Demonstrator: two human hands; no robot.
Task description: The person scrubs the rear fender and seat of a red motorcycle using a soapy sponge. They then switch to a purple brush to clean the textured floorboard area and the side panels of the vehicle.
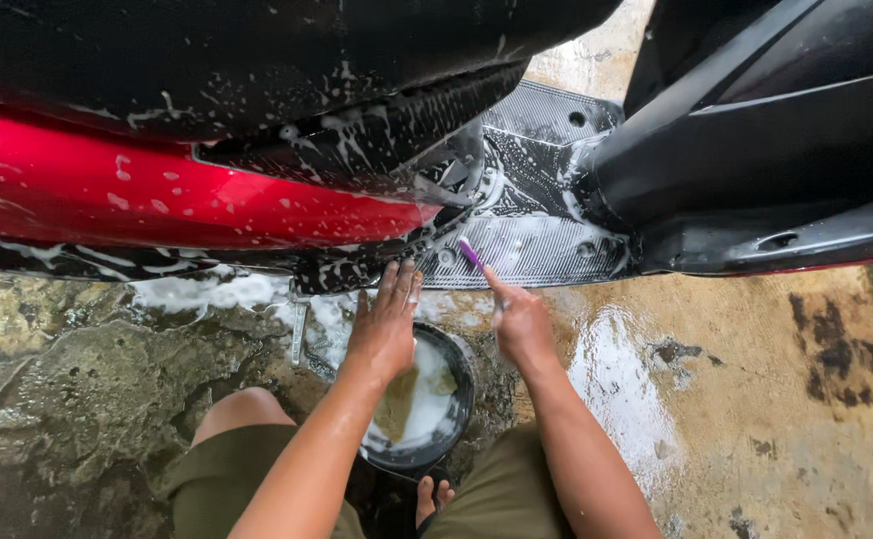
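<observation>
right hand (521,324) clamped on purple toothbrush (470,255), bristle end angled up-left onto soapy scooter footboard (546,250); left hand (384,324) flat, fingers spread, just beside.

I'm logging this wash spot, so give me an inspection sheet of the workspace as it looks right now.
Surface: wet concrete floor, soap foam near the scooter.
Job's things: red and black scooter, soapy; ribbed footboard; purple brush; black bucket of sudsy water.
Clutter: nothing seen.
Grippers: left hand flat against the scooter's lower edge; right hand holding the brush on the footboard.
Cables: nothing seen.
Surroundings: person's knees and bare toes.
</observation>
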